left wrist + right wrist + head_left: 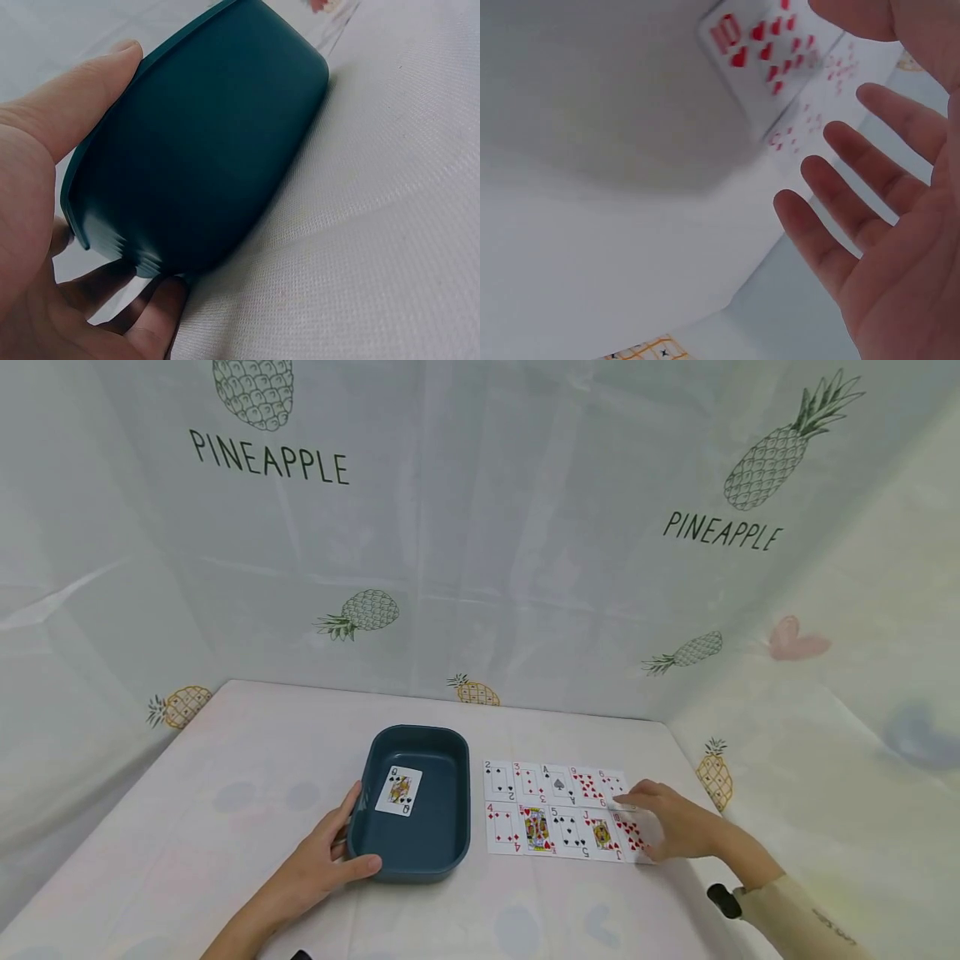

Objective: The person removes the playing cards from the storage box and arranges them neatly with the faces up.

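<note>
My left hand (322, 860) grips the near left side of a dark teal dish (444, 802), thumb at its rim and fingers curled round the side. In the left wrist view the dish's outer wall (202, 142) fills the middle. A queen card (399, 791) lies face up inside it. Over the right end of two rows of playing cards hovers my right hand (682, 822), fingers spread and nothing held. It is nearest the ten of hearts (630, 833) and the six of diamonds (611, 782). The right wrist view shows its fingers apart beside the ten.
The face-up rows hold several more cards, among them a king (537, 828), a jack (602, 833) and the ace of spades (558, 784). A pale cloth (517, 910) covers the table. Behind it hangs a pineapple-print curtain (525, 568), with another pale sheet (862, 735) on the right.
</note>
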Motion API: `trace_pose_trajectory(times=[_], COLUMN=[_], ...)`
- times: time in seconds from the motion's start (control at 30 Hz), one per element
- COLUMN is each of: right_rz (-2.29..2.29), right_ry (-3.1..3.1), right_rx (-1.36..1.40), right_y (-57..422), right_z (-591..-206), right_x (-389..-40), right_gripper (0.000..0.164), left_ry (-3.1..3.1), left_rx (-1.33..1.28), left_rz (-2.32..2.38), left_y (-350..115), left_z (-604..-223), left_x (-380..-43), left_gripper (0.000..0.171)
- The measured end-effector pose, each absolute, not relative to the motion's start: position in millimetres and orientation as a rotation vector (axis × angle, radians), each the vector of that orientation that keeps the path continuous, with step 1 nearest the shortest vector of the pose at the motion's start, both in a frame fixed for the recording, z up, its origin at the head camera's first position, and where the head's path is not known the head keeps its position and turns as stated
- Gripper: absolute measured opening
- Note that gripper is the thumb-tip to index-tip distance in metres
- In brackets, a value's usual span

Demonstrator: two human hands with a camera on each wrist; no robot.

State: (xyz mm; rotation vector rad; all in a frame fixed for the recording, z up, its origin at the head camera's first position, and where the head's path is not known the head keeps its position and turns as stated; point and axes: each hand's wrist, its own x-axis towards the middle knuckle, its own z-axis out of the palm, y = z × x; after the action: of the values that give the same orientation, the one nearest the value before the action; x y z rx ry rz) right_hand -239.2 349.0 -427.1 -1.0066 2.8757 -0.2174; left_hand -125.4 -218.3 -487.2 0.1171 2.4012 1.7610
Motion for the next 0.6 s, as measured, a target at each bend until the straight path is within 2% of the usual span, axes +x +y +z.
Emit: trace_pose_trajectory(times=[0.3,0.6], right_rz=[-0.427,-0.707], right_ry=[2.853,2.850], right_rx=[-0.986,-0.945], right_y=[307,243], right_z=[-411,-396], right_x=[-247,-256], right_gripper=[0.072,0.074], left_ry=[2.392,2.406], left_rx=[0.124,0.123], left_rz=[1.770,1.754], left_y=[-219,-218], left_z=[-487,-489], left_x=[-125,-126], left_gripper=[0.108,0.108])
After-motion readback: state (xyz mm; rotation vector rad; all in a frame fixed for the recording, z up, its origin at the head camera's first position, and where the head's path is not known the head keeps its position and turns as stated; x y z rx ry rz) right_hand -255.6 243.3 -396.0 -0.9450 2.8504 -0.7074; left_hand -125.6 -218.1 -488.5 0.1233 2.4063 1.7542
